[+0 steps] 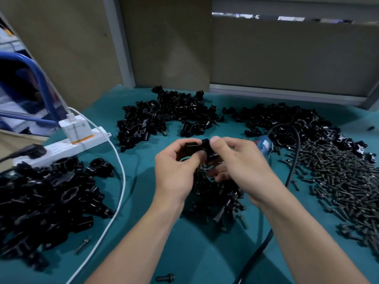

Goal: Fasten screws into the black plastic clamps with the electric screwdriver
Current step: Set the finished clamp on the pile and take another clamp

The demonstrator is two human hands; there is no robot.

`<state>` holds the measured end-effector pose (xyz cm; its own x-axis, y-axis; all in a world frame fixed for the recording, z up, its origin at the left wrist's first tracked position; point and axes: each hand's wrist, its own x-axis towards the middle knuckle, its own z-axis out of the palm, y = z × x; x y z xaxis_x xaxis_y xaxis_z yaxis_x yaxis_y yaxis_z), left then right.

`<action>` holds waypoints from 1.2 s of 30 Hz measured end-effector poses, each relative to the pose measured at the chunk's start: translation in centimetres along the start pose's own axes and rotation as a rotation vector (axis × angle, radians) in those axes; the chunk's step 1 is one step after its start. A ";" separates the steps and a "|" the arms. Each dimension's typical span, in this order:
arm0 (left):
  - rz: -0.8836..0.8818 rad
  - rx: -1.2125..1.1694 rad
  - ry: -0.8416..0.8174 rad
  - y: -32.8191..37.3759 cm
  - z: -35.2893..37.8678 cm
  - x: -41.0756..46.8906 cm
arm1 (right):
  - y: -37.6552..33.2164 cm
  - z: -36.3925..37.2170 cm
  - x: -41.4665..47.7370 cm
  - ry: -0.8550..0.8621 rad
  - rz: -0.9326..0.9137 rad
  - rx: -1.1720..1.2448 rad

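Both hands meet above the middle of the green table point(201, 253). My left hand point(176, 171) grips a black plastic clamp point(194, 147) from the left, fingers curled round it. My right hand point(235, 160) pinches the same clamp's right end with thumb and fingers. The blue electric screwdriver point(264, 145) lies on the table just behind my right hand, its black cord point(291, 171) running toward me. A large heap of dark screws point(336, 177) covers the right side. A small pile of clamps and screws point(217, 199) lies under my hands.
Clamp heaps lie at near left point(41, 201), back centre point(164, 115) and back right point(287, 119). A white power strip point(67, 144) with a charger and white cable point(121, 181) sits at left. Loose screws point(83, 244) lie near the front edge. Cardboard panels point(168, 48) close the back.
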<state>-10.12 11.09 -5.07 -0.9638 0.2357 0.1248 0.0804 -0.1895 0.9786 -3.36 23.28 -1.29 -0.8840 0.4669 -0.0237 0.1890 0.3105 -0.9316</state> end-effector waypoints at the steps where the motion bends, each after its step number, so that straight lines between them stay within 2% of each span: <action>1: 0.042 0.036 0.002 0.1 0.1 -0.1 | 0.0 0.3 -0.1 -0.013 0.005 0.104; 5: 0.122 0.157 -0.043 2.0 -0.2 -0.2 | 0.0 0.5 -0.1 -0.013 0.034 0.465; 7: 0.153 0.262 -0.091 3.7 -1.1 -0.2 | -0.3 0.8 -0.3 -0.051 0.048 0.528; 9: 0.250 0.469 -0.092 5.5 -2.6 -0.7 | -1.2 2.3 -0.9 -0.152 0.050 0.554; 11: 0.357 0.656 -0.032 6.6 -4.5 -1.5 | -2.3 4.8 -1.9 -0.258 0.076 0.647; 14: 0.293 0.646 0.209 7.7 -9.0 -3.4 | -4.5 9.5 -2.9 -0.356 0.110 0.677; 17: 0.230 0.645 0.499 7.9 -14.0 -5.4 | -6.6 15.0 -2.5 -0.445 -0.017 0.439; 20: 0.223 0.805 0.659 7.5 -17.7 -6.1 | -8.4 20.3 -1.9 -0.493 -0.187 0.196; 22: 0.175 0.985 0.670 7.2 -19.3 -6.1 | -8.8 23.2 -1.4 -0.472 -0.300 0.040; 24: 0.089 1.144 0.602 6.6 -20.3 -6.0 | -8.7 25.3 -1.0 -0.405 -0.386 -0.176; 26: 0.031 1.164 0.561 6.0 -20.9 -6.0 | -8.9 26.3 -0.9 -0.359 -0.414 -0.328; 29: 0.016 1.091 0.594 5.6 -21.3 -6.1 | -9.6 25.6 -0.4 -0.343 -0.422 -0.342; 32: 0.133 1.077 0.698 5.6 -21.0 -6.1 | -10.1 22.7 1.3 -0.254 -0.431 -0.352; 34: 0.257 1.047 0.753 5.7 -20.1 -5.8 | -10.0 20.6 3.5 -0.179 -0.408 -0.471; 36: 0.350 1.016 0.723 5.8 -18.3 -5.2 | -9.8 19.0 6.3 -0.164 -0.321 -0.654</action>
<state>-9.29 -8.69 -3.06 -0.7452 -0.3045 0.5933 0.2032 0.7437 0.6369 -18.91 7.48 0.77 -0.9812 0.1574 0.1116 0.0819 0.8636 -0.4974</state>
